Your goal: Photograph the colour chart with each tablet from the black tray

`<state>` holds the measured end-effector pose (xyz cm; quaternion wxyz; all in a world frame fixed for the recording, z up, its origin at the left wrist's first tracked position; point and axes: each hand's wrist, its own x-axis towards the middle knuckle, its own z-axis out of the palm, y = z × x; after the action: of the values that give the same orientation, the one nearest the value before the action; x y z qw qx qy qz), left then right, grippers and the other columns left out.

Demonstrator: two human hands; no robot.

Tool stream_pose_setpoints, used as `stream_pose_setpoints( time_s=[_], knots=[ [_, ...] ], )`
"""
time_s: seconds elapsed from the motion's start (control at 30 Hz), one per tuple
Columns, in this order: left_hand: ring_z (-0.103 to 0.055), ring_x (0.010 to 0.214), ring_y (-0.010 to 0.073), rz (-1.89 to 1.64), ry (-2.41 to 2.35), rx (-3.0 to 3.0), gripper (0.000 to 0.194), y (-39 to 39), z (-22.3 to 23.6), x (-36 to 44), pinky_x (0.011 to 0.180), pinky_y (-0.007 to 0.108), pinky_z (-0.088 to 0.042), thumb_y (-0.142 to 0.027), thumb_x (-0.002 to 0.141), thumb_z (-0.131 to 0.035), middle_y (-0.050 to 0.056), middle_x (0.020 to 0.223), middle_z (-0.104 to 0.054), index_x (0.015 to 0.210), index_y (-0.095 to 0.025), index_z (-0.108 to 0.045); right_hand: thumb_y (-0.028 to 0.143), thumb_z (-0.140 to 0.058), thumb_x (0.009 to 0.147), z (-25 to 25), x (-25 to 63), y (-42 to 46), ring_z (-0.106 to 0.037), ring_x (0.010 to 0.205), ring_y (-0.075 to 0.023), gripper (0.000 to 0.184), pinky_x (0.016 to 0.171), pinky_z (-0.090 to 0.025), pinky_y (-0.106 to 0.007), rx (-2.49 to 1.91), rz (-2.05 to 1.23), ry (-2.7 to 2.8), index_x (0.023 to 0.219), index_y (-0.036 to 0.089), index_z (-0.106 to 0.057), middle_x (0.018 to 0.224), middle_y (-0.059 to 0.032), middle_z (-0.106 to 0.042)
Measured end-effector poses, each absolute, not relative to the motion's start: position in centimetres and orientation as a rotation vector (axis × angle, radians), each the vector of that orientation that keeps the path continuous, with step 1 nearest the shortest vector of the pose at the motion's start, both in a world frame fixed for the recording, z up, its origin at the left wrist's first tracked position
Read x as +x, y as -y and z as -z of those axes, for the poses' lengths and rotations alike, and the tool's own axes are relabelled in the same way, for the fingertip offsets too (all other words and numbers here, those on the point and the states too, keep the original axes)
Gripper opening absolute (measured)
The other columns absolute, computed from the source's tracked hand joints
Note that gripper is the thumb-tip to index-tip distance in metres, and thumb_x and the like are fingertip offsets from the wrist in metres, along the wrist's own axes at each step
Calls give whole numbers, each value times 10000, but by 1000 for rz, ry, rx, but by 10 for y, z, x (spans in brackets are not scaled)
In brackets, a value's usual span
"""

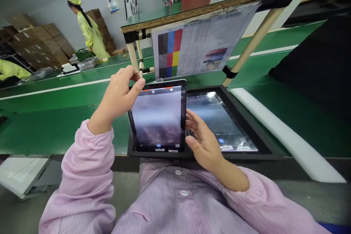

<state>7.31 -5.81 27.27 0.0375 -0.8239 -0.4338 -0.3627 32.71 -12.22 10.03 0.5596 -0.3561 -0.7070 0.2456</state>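
Item: 1 tablet (pixel 159 119), upright, long axis vertical, above black tray (pixel 263 151) | left hand (pixel 117 97) pinches its top-left corner | right hand (pixel 204 140) open, fingers against right edge, equally near | second tablet (pixel 219 120) flat in tray

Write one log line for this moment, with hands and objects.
left hand: holds tablet top corner | right hand: supports tablet side | tablet: upright, screen lit | tray: second tablet flat
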Motion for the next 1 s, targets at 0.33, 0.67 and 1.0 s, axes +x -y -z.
stream_pose_setpoints(
  time_s=[0.33,0.67,1.0],
  knots=[
    [-450,1422,328,1606,1610,-2373,1002,158,-138,66,1133,510,-424,-631,887,-612,192,1604,-318,1609,-277,-15,632,-731,829,-103,295,107,-694,1006,-205,444,875,-627,-325,-697,-1245,938,996,220,-732,1074,-24,-718],
    [-180,1558,341,1366,1586,-2282,1162,162,-81,101,1195,510,-370,-575,859,-688,228,1685,-88,1610,-209,119,618,-790,775,-110,291,113,-612,1208,-148,449,1071,-507,-206,-682,-1137,861,961,211,-760,1093,-25,-717],
    [-216,1545,344,1452,1590,-2200,1196,158,-76,106,1190,523,-386,-523,839,-742,200,1691,-105,1589,-303,163,622,-749,816,-105,292,111,-557,1298,-212,415,1211,-405,-365,-731,-1066,892,916,220,-732,1097,-38,-711]
  ],
)
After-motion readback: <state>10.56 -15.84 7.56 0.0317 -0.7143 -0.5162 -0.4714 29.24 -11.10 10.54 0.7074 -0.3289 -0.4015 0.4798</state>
